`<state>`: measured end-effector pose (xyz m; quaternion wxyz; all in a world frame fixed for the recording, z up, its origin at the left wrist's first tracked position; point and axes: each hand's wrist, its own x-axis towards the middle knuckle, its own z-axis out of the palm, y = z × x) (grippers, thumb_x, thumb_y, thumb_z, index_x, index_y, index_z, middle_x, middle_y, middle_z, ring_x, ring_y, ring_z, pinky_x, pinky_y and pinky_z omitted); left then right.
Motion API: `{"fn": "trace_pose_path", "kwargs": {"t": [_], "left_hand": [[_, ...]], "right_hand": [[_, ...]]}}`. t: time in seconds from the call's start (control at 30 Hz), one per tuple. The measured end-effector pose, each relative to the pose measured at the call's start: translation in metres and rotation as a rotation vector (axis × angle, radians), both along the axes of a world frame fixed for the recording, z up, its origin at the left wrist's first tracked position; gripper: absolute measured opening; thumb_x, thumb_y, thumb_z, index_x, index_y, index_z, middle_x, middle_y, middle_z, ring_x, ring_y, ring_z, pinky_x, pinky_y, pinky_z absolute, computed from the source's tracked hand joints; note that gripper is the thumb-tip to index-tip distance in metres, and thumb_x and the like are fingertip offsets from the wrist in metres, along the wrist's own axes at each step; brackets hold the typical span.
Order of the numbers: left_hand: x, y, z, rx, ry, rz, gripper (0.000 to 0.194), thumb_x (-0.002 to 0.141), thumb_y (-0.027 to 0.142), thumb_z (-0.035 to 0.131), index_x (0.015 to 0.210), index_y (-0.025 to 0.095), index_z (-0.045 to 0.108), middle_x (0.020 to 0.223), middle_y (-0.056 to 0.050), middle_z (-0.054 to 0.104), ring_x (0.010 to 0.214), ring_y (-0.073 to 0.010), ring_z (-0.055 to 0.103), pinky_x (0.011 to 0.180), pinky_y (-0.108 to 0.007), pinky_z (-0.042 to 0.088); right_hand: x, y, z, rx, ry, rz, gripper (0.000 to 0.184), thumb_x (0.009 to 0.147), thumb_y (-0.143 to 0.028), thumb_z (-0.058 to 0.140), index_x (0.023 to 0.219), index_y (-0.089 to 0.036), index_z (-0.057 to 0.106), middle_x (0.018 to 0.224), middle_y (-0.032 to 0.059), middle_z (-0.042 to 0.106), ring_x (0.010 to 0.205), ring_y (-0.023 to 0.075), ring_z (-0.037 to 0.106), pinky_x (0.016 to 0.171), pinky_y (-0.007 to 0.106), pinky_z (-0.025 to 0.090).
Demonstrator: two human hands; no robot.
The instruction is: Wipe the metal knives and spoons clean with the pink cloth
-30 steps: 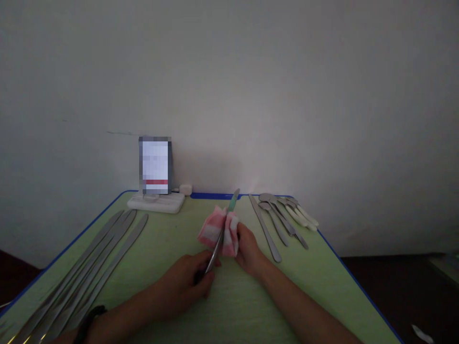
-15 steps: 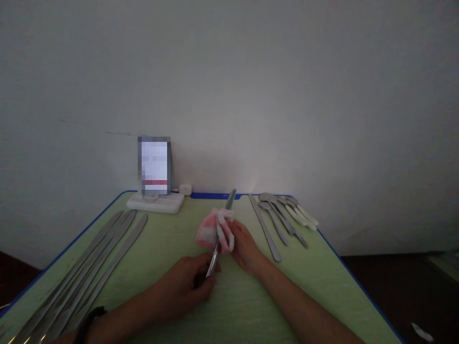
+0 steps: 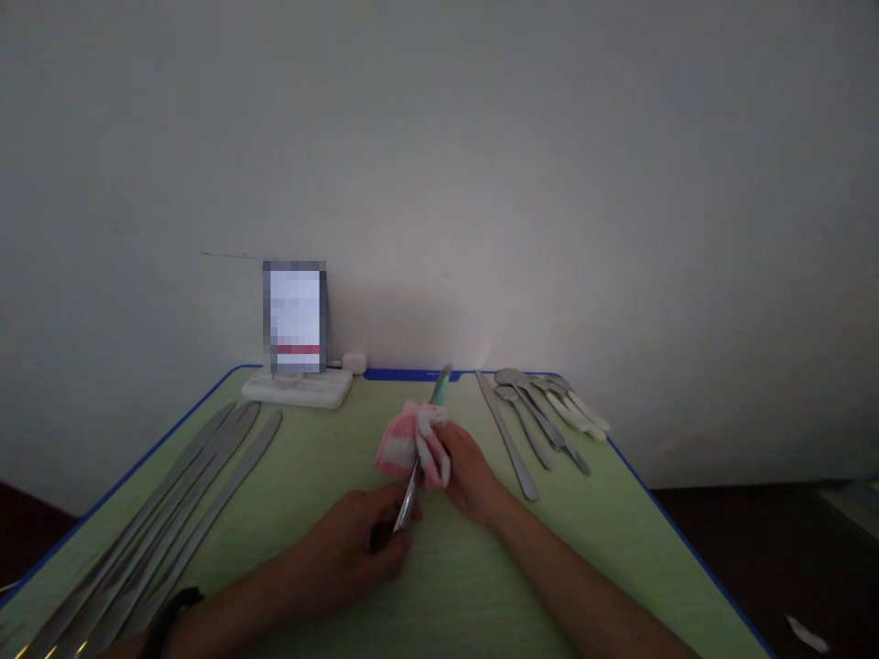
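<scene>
My left hand is closed round the lower end of a shiny metal table knife, which slants up and away from me. My right hand pinches a pink and white cloth that is wrapped about the middle of the knife. Beyond the cloth the knife's tip sticks out. The fingertips of my right hand are partly hidden by the cloth. Several long table knives lie side by side at the left of the table, near my left forearm.
A pale green table with a blue edge stands against a wall. At the back left a phone leans on a white stand, beside a white plug. On the right lie a knife, several spoons and white-handled cutlery.
The cloth has shifted very slightly toward me along the knife with my right hand. My left hand keeps its hold, nearly still.
</scene>
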<state>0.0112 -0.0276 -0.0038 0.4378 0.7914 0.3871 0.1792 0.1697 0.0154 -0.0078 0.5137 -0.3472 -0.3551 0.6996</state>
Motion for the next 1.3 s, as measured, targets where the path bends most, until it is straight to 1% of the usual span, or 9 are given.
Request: {"fn": "trace_pose_path", "kwargs": {"t": [0.2,0.4,0.53,0.8,0.97,1.03,1.17,1.3], "left_hand": [[-0.0002,0.0002,-0.0009,-0.018,-0.002,-0.013,0.006,0.078,0.016,0.042,0.081,0.019,0.047,0.063,0.006,0.046,0.054,-0.0094,0.041,0.051,-0.02,0.031],[0.0001,0.0003,0.0001,-0.021,0.007,-0.006,0.006,0.077,0.016,0.043,0.08,0.019,0.047,0.063,0.005,0.046,0.054,-0.0097,0.042,0.051,-0.02,0.032],[0.0004,0.0002,0.0012,-0.023,0.019,-0.002,0.007,0.077,0.016,0.042,0.081,0.019,0.047,0.063,0.005,0.046,0.054,-0.0097,0.041,0.05,-0.02,0.031],[0.0002,0.0011,0.0009,-0.01,0.012,-0.007,0.006,0.076,0.015,0.043,0.079,0.019,0.047,0.063,0.005,0.046,0.054,-0.0097,0.042,0.051,-0.02,0.032],[0.0004,0.0002,0.0024,0.005,0.035,-0.003,0.011,0.076,0.015,0.043,0.084,0.019,0.049,0.063,0.005,0.048,0.054,-0.0098,0.043,0.051,-0.019,0.032],[0.0002,0.0,0.0031,0.0,0.027,-0.003,0.009,0.077,0.016,0.042,0.084,0.018,0.048,0.063,0.006,0.048,0.053,-0.0094,0.042,0.05,-0.019,0.031],[-0.0004,0.0003,0.0032,0.003,0.04,-0.01,0.007,0.077,0.017,0.042,0.081,0.019,0.048,0.062,0.006,0.047,0.053,-0.0093,0.042,0.051,-0.019,0.031],[-0.0008,0.0002,0.0026,-0.009,0.053,-0.011,0.006,0.076,0.017,0.043,0.079,0.019,0.048,0.063,0.006,0.047,0.054,-0.0093,0.042,0.051,-0.019,0.031]], "right_hand": [[-0.0007,-0.0011,0.0012,0.009,0.003,-0.002,0.022,0.072,-0.039,0.06,0.071,-0.017,0.059,0.057,-0.0035,0.053,0.048,0.0082,0.041,0.046,0.021,0.032],[-0.0002,0.0,-0.0004,0.014,0.019,-0.012,0.019,0.071,-0.035,0.062,0.07,-0.016,0.06,0.059,-0.0029,0.054,0.051,0.0082,0.043,0.047,0.02,0.034],[0.0004,0.0014,-0.0029,0.006,-0.001,0.015,0.02,0.072,-0.037,0.06,0.071,-0.017,0.06,0.059,-0.0025,0.055,0.051,0.0089,0.043,0.047,0.02,0.034],[0.0004,0.0014,-0.003,0.005,0.012,0.011,0.022,0.071,-0.039,0.062,0.071,-0.017,0.06,0.058,-0.0037,0.054,0.049,0.0085,0.043,0.046,0.021,0.032],[0.0,0.0029,-0.0044,-0.005,0.009,0.012,0.023,0.071,-0.04,0.061,0.07,-0.017,0.06,0.058,-0.0029,0.055,0.049,0.0089,0.044,0.046,0.021,0.032],[-0.0004,0.0045,-0.0051,-0.028,0.049,-0.008,0.02,0.07,-0.037,0.06,0.068,-0.017,0.059,0.058,-0.0027,0.055,0.051,0.0093,0.044,0.047,0.022,0.033],[-0.0004,0.0073,-0.005,-0.115,0.18,-0.092,0.016,0.07,-0.032,0.058,0.063,-0.018,0.057,0.055,-0.0041,0.052,0.051,0.0092,0.042,0.05,0.022,0.035],[-0.0002,0.0074,-0.0026,-0.136,0.2,-0.116,0.014,0.069,-0.03,0.058,0.062,-0.018,0.057,0.054,-0.0048,0.051,0.051,0.0092,0.041,0.049,0.022,0.034]]}}
